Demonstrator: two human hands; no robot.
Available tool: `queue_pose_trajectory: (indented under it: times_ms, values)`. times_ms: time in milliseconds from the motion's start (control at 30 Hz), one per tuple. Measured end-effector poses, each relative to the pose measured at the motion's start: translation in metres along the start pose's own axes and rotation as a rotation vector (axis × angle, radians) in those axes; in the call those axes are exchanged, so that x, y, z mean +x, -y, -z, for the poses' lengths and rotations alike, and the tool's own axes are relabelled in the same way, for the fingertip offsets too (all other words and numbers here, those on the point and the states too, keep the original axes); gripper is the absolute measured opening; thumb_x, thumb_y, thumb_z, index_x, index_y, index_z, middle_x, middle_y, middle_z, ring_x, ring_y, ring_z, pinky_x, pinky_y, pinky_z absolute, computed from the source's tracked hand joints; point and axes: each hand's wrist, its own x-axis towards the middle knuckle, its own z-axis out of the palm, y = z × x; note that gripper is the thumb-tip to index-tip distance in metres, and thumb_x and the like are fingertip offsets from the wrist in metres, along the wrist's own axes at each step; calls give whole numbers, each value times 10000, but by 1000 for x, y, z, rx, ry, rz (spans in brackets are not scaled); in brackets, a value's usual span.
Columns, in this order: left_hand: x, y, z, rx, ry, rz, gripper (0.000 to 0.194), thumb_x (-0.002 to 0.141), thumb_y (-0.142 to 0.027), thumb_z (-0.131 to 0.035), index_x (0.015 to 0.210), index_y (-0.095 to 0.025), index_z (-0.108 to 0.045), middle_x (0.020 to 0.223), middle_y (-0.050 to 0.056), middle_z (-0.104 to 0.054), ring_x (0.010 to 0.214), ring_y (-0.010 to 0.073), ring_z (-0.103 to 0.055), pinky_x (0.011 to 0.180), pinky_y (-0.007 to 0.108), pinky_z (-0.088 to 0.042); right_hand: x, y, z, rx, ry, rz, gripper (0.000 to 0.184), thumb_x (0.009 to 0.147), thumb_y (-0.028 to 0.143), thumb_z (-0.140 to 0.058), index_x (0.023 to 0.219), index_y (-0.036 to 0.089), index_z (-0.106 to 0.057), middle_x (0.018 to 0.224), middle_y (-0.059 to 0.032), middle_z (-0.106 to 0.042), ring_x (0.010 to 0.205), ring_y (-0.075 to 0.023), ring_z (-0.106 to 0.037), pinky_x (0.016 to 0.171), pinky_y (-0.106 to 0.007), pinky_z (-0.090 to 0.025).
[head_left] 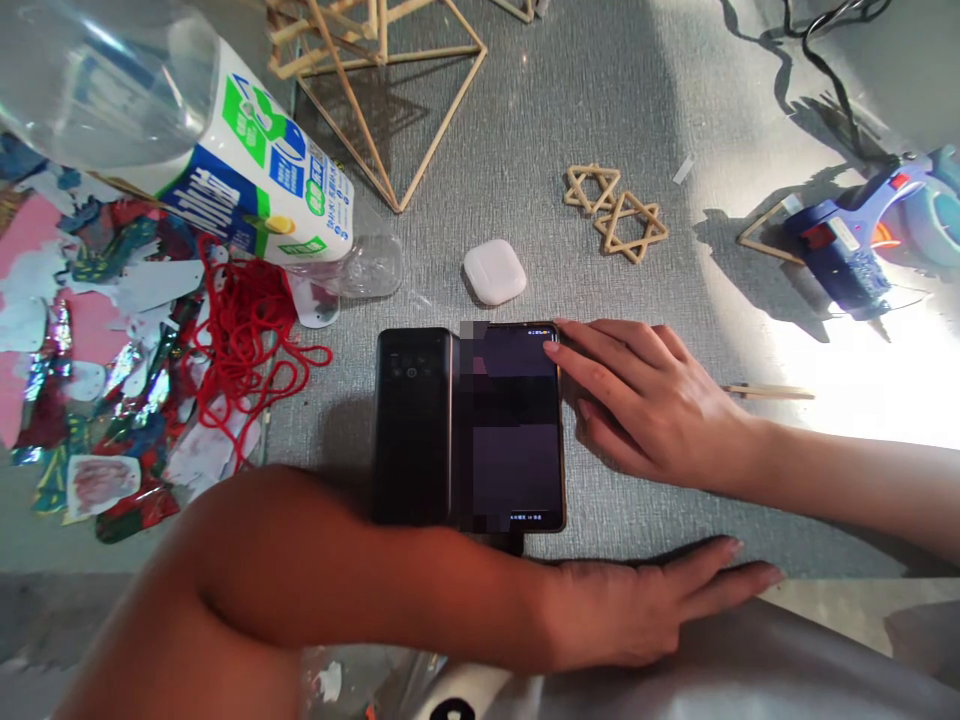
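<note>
A screen-up phone (517, 450) lies on the grey table (540, 110), its display mostly dark, with a few small marks along its top and bottom edges. The right hand (664, 410) reaches in from the phone's right; one fingertip touches its upper right corner, and the fingers are extended and slightly parted, gripping nothing. The left forearm crosses just below the phone, and the left hand (626, 612) rests near the table edge, below and to the right of the phone, its fingers stretched out, a little spread, and holding nothing.

Close along the phone's left side lies a second, dark phone (412, 440), camera side up. Just above the screen-up phone sits a small white case (496, 272); farther up and to the right of the phone are two wooden stars (606, 205). A wooden stick frame (441, 128) stands well above the phone, to its left. Left of the phone are tangled red yarn (240, 330), a tilted clear bottle (277, 180) and colourful scraps (105, 290). A blue glue gun (847, 240) stands well to the phone's right.
</note>
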Motion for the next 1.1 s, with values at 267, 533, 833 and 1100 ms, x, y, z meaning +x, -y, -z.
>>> queue_pose_trajectory:
  times_ms: [267, 533, 833, 1100]
  values:
    - [4, -21, 1, 834, -47, -232, 304, 560, -211, -576, 326, -404, -557, 1007, -150, -862, 1021, 110, -815, 757, 256, -630, 0, 0, 0, 11, 0, -2, 587, 1046, 234, -562, 1614, 97, -502, 1634, -215, -608, 1369, -372, -630, 967, -541, -578]
    - [-1, -27, 1, -793, 559, 831, 376, 591, -9, -536, 521, -309, -751, 1243, 17, -862, 1578, 149, -523, 1249, 284, -461, 0, 0, 0, 12, 1, -6, 602, 1047, 231, -562, 1632, 108, -485, 1635, -212, -608, 1373, -378, -630, 971, -549, -579]
    - [1, -33, 3, -2327, -628, 1868, 623, 853, -92, -270, 881, -287, -861, 1847, -76, -302, 1627, 224, -445, 1310, 458, -401, 0, -1, -1, 18, 0, -5, 608, 1046, 236, -567, 1635, 107, -486, 1637, -213, -606, 1378, -379, -623, 985, -557, -575]
    - [-7, -23, -11, -1920, -374, 987, 166, 700, -316, -693, 666, -435, -804, 1526, -184, -694, 1553, 194, -578, 1031, 374, -669, 0, 0, 0, 0, -3, -4, 564, 1056, 235, -558, 1597, 78, -527, 1630, -207, -615, 1372, -371, -629, 979, -535, -579]
